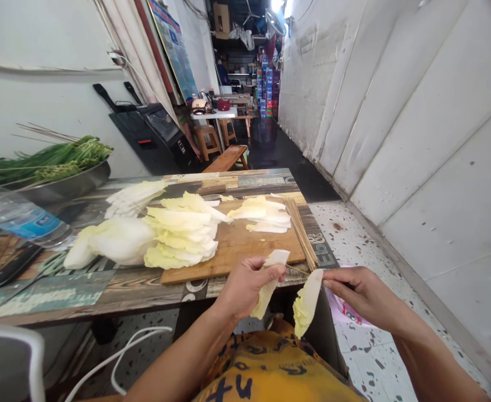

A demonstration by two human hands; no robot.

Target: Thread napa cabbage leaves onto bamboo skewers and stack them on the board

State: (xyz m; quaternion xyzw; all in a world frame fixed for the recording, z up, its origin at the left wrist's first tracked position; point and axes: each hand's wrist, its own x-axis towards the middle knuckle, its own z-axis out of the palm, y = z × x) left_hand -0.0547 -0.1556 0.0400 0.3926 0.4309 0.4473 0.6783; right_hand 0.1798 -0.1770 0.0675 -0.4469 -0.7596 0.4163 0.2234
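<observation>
My left hand (251, 282) is closed on a strip of pale cabbage leaf (265, 298) just past the board's front edge. A thin skewer (298, 270) runs from that leaf toward a second cabbage piece (308, 301), which my right hand (358, 287) pinches at its upper end. Beyond my hands, the wooden cutting board (237, 245) bears a large pile of cut yellow-white leaves (182, 231) and a smaller pile (264, 212). A bundle of skewers (302, 231) lies along the board's right side.
To the left are a whole cabbage piece (124, 240), more leaves (134, 196), green scissors (53, 263), a black-handled knife (15, 265), a water bottle (36, 223) and a metal bowl (70, 184) of greens. A pink bag (346, 304) is below my right hand.
</observation>
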